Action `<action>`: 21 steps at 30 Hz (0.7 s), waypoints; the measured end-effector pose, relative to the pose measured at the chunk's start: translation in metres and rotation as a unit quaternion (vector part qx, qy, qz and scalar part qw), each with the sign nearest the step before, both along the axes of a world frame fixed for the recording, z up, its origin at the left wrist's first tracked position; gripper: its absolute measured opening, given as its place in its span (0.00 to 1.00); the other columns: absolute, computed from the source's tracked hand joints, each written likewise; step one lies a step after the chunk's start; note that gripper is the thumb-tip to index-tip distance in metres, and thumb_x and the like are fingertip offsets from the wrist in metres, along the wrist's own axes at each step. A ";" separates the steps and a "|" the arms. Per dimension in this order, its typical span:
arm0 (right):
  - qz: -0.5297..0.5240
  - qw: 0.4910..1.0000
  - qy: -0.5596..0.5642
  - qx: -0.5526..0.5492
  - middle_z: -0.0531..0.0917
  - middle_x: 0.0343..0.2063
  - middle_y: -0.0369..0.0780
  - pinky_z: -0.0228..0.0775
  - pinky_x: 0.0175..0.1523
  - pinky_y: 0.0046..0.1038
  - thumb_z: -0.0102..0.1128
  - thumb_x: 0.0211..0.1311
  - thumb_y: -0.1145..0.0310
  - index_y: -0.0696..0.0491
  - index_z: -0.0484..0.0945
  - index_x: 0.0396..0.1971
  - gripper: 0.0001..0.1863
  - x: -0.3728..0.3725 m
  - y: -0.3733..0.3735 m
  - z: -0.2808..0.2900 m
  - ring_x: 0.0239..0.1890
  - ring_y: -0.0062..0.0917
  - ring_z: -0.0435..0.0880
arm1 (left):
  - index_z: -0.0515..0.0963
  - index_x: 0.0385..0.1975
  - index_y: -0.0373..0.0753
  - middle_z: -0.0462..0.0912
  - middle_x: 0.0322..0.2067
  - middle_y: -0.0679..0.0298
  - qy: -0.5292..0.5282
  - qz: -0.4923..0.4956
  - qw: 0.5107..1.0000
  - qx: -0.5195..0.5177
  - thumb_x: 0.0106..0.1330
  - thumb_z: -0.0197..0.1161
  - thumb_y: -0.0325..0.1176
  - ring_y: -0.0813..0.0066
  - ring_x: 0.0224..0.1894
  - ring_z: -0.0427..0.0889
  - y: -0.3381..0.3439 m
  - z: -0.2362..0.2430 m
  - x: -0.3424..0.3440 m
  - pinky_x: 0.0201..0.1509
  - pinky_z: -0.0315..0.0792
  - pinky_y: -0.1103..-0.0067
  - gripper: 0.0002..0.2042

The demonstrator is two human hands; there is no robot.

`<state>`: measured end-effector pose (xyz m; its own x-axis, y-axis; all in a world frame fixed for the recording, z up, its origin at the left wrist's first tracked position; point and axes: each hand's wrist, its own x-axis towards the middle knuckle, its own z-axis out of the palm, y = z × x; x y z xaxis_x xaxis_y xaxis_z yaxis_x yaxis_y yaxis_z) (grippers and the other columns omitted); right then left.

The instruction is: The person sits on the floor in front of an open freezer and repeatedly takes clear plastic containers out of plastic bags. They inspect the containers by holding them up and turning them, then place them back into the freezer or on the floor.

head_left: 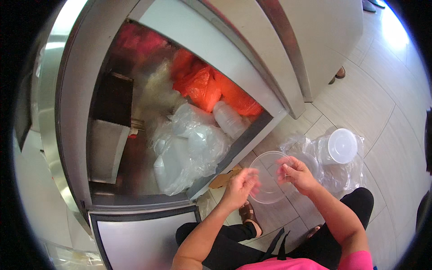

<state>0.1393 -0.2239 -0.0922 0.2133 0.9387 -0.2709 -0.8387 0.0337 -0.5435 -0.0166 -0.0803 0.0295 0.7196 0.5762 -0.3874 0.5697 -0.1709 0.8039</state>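
Observation:
Between my hands is a clear round plastic lid, see-through enough that the floor tiles show behind it. At its left rim, my left hand has curled fingers, somewhat blurred, closed on the edge. My right hand pinches the lid's right side between thumb and fingers. Right of that hand, a white round plastic tub sits on the floor in a crumpled clear plastic bag. Part of the bag is hidden behind my right hand.
To the left, an open metal cabinet holds bagged white containers, a clear cup stack, orange plastic bags and a metal box. Its open door lies by my left arm. Brown cardboard lies near the cabinet edge.

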 end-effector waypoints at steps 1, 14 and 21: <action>-0.014 0.997 0.003 -0.072 0.80 0.36 0.36 0.75 0.40 0.24 0.54 0.71 0.63 0.51 0.71 0.56 0.17 -0.002 0.003 -0.001 0.35 0.21 0.81 | 0.75 0.47 0.36 0.82 0.30 0.64 -0.016 -0.025 0.999 0.038 0.71 0.58 0.40 0.80 0.29 0.79 0.001 0.000 -0.002 0.29 0.74 0.81 0.14; 0.034 0.873 -0.479 -0.079 0.79 0.22 0.42 0.67 0.32 0.34 0.52 0.69 0.61 0.55 0.79 0.30 0.14 0.000 0.044 -0.013 0.25 0.31 0.77 | 0.79 0.41 0.38 0.81 0.36 0.55 0.214 -0.095 0.809 0.539 0.55 0.65 0.28 0.58 0.37 0.81 0.182 -0.025 -0.071 0.43 0.75 0.65 0.13; 0.114 0.751 -0.648 0.065 0.81 0.34 0.45 0.73 0.42 0.42 0.51 0.58 0.73 0.53 0.74 0.36 0.06 -0.034 0.056 -0.024 0.39 0.45 0.80 | 0.81 0.30 0.39 0.80 0.26 0.58 0.037 0.087 0.893 0.440 0.56 0.61 0.21 0.62 0.27 0.81 0.227 0.004 -0.102 0.33 0.74 0.71 0.06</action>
<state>0.1052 -0.1682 -0.1167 0.0478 0.9914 0.1218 0.3981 0.0929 -0.9126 -0.1187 0.1462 0.0332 0.5807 0.7816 0.2280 0.6956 -0.6218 0.3599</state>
